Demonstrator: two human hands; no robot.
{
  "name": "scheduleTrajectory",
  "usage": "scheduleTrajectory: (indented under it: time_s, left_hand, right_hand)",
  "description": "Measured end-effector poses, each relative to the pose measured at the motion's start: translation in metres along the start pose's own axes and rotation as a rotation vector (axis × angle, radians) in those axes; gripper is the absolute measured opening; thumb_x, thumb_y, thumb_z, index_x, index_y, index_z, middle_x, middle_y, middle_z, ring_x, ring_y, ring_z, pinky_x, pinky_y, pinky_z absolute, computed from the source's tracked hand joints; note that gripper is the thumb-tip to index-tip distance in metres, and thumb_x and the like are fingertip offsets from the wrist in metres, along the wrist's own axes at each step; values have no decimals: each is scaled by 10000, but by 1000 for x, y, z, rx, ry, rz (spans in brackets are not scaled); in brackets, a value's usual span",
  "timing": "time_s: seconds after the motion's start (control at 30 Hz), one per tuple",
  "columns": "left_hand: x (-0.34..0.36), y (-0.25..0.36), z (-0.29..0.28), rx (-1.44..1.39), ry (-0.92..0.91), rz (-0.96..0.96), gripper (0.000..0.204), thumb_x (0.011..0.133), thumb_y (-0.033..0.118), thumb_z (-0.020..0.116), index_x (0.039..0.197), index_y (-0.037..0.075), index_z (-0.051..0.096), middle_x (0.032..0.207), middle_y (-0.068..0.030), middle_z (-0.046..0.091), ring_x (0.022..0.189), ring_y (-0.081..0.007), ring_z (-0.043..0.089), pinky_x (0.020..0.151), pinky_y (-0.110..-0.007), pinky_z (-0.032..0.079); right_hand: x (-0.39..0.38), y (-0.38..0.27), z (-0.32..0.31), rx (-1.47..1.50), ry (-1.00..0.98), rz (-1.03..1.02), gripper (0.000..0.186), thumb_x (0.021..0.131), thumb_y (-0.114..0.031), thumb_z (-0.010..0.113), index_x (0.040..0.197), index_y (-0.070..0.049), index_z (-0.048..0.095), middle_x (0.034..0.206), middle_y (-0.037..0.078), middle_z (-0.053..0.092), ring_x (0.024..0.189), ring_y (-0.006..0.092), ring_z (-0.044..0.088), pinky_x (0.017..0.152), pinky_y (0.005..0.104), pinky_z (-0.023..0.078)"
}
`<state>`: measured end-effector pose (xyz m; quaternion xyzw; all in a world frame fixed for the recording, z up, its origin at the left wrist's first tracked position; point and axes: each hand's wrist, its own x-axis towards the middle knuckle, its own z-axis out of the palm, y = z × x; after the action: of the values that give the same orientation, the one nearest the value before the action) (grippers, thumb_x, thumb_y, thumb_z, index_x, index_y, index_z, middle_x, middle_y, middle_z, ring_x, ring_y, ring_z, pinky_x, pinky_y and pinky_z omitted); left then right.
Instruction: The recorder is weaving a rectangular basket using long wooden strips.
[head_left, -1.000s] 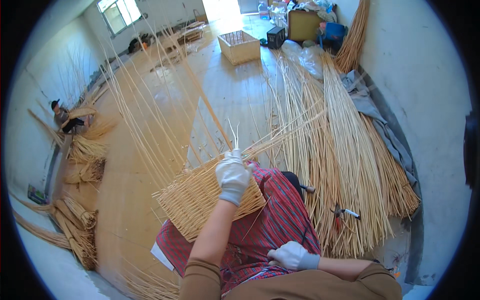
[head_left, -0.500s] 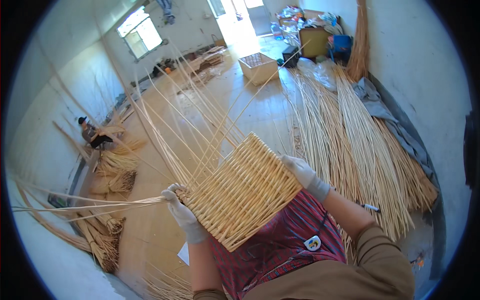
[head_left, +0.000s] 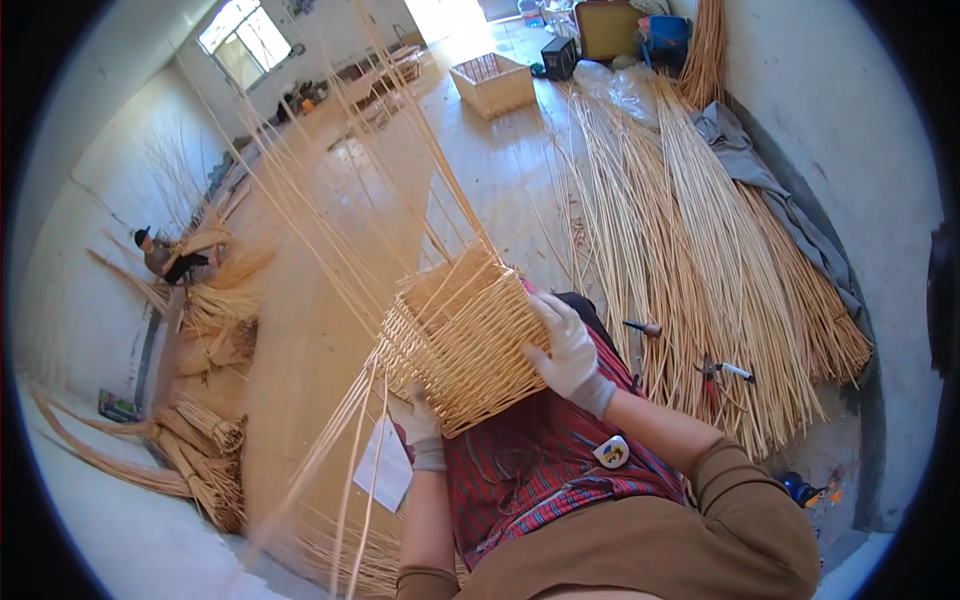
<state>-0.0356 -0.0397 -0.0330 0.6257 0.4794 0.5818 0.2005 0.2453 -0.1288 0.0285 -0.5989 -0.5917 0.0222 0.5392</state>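
Head view: both gloved hands' fingers grip the wicker basket (head_left: 455,335) edges, left hand (head_left: 420,420) below, right hand (head_left: 568,350) beside.

Loose canes crowding the basket's far side

Long uprights (head_left: 330,190) are fanning out of the woven basket (head_left: 462,340), blocking reach from beyond; the bare floor (head_left: 300,340) leftward is lying open.

The basket (head_left: 462,340) is woven pale wicker, ribbed and matt. Each hand, left hand (head_left: 420,425) and right hand (head_left: 568,352), wears a white knitted cloth glove. The apron (head_left: 540,470) is striped red woven cloth. The floor (head_left: 310,330) is smooth, slightly glossy wood.
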Motion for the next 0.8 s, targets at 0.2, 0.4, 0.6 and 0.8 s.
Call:
scheduleTrajectory:
  time_s: [0.2, 0.4, 0.6, 0.8]
  left_hand:
    - [-42, 72, 20, 130, 232, 30, 674, 933, 161, 757, 1517, 18, 452, 1509, -214, 519, 1338, -340, 546, 1099, -449, 446]
    - [5, 127, 57, 456, -326, 194, 746, 798, 75, 771, 1499, 158, 530, 1351, -171, 636, 1212, -366, 631, 989, -449, 527]
    - [16, 116, 64, 597, -411, 251, 715, 809, 202, 787, 1484, 155, 558, 1359, -140, 646, 1087, -326, 680, 857, -453, 529]
    - [-22, 109, 48, 670, -178, 426, 593, 853, 228, 776, 1426, 221, 626, 1373, -122, 620, 1151, -303, 632, 951, -493, 490]
  right_hand:
    - [81, -16, 24, -371, -175, -527, 671, 835, -510, 751, 1417, -209, 609, 1336, 133, 629, 1340, 351, 538, 1169, 549, 386]
    - [75, -1, 46, -422, -133, -666, 579, 795, -592, 723, 1214, -193, 700, 1108, 60, 667, 1139, 268, 610, 1062, 500, 435]
    - [74, 11, 48, -435, -180, -621, 406, 769, -541, 737, 1023, -228, 689, 893, -21, 646, 934, 209, 608, 917, 456, 463]
    - [62, 2, 32, -422, -104, -580, 473, 807, -492, 764, 1206, -244, 714, 978, -21, 654, 1016, 215, 613, 1066, 500, 426]
